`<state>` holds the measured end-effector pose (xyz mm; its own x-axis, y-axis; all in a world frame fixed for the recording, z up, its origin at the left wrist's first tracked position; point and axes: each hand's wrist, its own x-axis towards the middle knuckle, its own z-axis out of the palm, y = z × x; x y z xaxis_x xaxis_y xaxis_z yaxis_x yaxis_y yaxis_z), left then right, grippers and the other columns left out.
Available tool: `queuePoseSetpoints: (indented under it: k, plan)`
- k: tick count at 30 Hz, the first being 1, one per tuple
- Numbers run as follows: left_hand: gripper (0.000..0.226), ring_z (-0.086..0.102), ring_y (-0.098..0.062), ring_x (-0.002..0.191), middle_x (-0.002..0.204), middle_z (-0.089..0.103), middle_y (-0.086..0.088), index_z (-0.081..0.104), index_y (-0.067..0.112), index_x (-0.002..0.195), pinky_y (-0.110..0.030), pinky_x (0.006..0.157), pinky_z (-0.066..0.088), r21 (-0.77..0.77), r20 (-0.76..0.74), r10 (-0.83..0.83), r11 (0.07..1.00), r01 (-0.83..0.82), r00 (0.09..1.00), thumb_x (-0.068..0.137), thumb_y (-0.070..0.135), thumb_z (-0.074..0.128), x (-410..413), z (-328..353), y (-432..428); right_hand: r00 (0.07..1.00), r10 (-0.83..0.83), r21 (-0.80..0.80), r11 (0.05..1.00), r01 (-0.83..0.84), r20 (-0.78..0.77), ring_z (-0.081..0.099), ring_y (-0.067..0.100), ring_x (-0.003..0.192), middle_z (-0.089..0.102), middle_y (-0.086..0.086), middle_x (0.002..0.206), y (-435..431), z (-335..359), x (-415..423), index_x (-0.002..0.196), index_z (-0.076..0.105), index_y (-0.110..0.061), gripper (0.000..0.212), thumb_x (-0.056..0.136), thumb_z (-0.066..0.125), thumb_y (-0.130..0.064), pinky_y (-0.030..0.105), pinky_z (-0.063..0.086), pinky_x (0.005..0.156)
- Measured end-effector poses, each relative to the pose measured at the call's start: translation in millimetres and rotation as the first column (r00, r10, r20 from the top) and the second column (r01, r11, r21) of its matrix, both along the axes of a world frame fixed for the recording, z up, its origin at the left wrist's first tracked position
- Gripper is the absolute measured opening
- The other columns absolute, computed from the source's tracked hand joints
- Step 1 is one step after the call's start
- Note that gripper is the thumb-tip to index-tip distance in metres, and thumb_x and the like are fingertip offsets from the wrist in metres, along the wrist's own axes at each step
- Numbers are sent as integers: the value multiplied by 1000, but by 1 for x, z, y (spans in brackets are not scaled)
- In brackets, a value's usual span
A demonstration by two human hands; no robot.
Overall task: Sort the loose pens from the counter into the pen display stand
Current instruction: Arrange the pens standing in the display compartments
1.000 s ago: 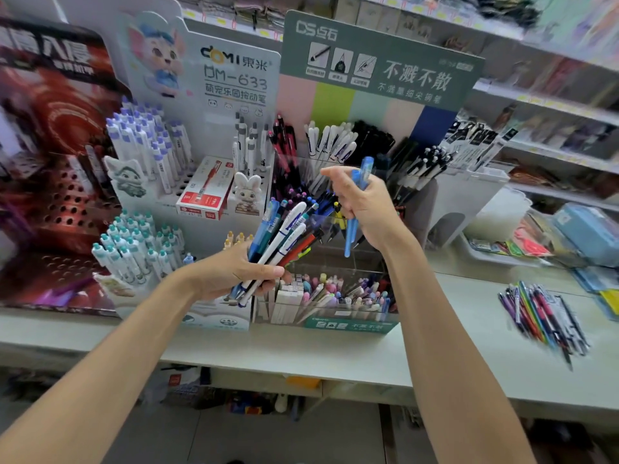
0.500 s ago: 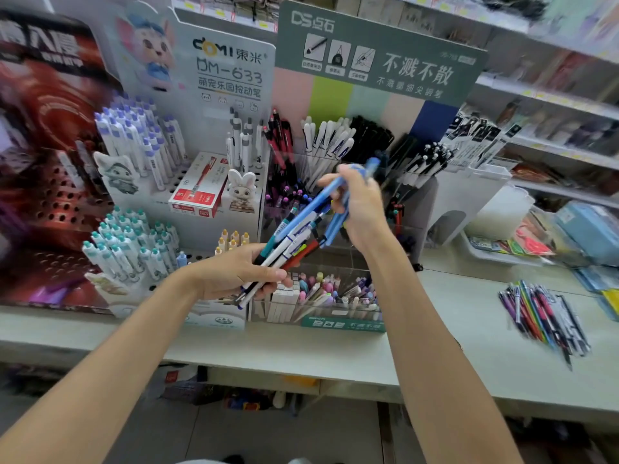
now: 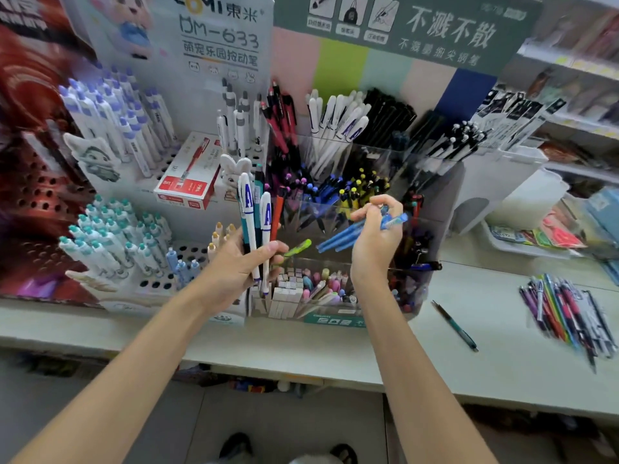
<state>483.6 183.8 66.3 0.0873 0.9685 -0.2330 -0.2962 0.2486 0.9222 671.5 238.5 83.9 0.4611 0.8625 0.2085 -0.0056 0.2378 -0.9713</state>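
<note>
Counter (image 3: pixel 335 349) of pale white runs across the view, and on it stands a clear pen display stand (image 3: pixel 395 155) with stepped compartments that hold white, black, red, blue and yellow-topped pens. In front of the stand, the left hand (image 3: pixel 231 266) has its fingers curled round a bunch of pens (image 3: pixel 249 209) that stands almost upright; it includes two white pens with blue lettering, teal ones and an orange one. A yellow-green pen (image 3: pixel 296 249) sticks out sideways by the fingertips of that hand. Just to the right, the right hand (image 3: pixel 375 242) is raised before the stand's middle compartments and grips a few blue pens (image 3: pixel 338 237), which lie nearly level, slanting down to the left, with their other ends poking out past the fingers on the right. The two hands are near each other but do not touch. Farther right on the counter, well apart from the stand, lies a pile of loose pens (image 3: pixel 569 313) in many colours, roughly side by side. Between that pile and the stand a single dark pen (image 3: pixel 454 324) lies alone at a slant. Left of the clear stand is a white holed stand (image 3: pixel 201 252) with purple-capped and teal-capped pens upright in it, and a red and white box (image 3: pixel 186 172) rests on its upper step. A green sign (image 3: pixel 435 31) with white characters tops the clear stand.
</note>
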Motion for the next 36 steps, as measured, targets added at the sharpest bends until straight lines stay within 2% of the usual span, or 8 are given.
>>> queuePoseSetpoints:
  k: [4, 8, 12, 18, 23, 26, 32, 36]
  plan:
    - [43, 67, -15, 78, 91, 73, -5, 53, 18, 120, -43, 86, 56, -6, -29, -6, 1000, 6, 1000, 78, 20, 65, -2, -8, 3, 1000, -9, -15, 1000, 9, -8, 57, -1, 74, 62, -9, 74, 1, -22, -14, 104, 54, -7, 14, 102, 41, -6, 11, 40, 87]
    - [47, 65, -15, 79, 91, 72, -5, 52, 19, 120, -40, 84, 57, -5, -43, -32, 999, 32, 999, 75, 22, 65, -1, -14, 2, 971, 190, -245, 958, -151, 145, 52, 4, 69, 59, -6, 77, -3, -59, -17, 94, 58, -13, 17, 102, 49, -25, 22, 42, 68]
    - [46, 66, -19, 85, 95, 72, -5, 50, 19, 124, -40, 83, 57, -29, -16, -63, 998, 63, 998, 79, 21, 63, -3, -19, 0, 882, 208, -246, 963, -109, 423, 47, 9, 106, 55, -9, 104, -9, -65, -12, 102, 60, -23, 14, 91, 66, -29, 18, 38, 88]
    - [47, 62, -16, 74, 85, 69, -5, 48, 9, 123, -28, 66, 57, -31, -1, -131, 991, 131, 991, 81, 25, 60, 4, -9, -3, 899, 41, 43, 997, -66, 436, 54, 10, 93, 56, -8, 100, -14, -28, 3, 112, 63, -14, 21, 91, 64, -13, 17, 43, 83]
    - [36, 68, -18, 80, 100, 74, -8, 51, 17, 125, -28, 65, 58, 11, 1, -245, 970, 245, 970, 89, 23, 57, 23, 14, 1, 724, 478, -215, 876, -431, 497, 55, 8, 106, 64, -16, 103, -16, 18, 0, 106, 69, -29, 15, 91, 68, -29, 26, 46, 92]
    - [28, 70, -21, 83, 107, 73, -11, 53, 19, 124, -33, 70, 61, 23, 38, -278, 960, 277, 960, 96, 20, 51, 35, 29, 3, 725, 524, -215, 850, -482, 446, 66, 16, 94, 72, -3, 97, -16, 40, 8, 97, 76, -17, 11, 91, 68, -22, 40, 54, 85]
    - [38, 69, -18, 81, 104, 73, -10, 57, 15, 125, -30, 66, 58, 44, 32, -312, 950, 310, 950, 88, 23, 58, 42, 47, 4, 707, 611, -254, 791, -556, 357, 69, 12, 93, 75, -1, 100, -18, 66, 32, 105, 71, -16, 15, 90, 71, -20, 27, 55, 84]
    - [31, 64, -16, 73, 94, 72, -9, 56, 13, 126, -27, 59, 55, 67, 23, -283, 957, 281, 959, 97, 23, 53, 50, 51, 2, 660, 650, -295, 759, -580, 376, 67, 0, 73, 76, -1, 90, -18, 78, 39, 102, 73, -16, 12, 91, 68, -14, 13, 49, 65]
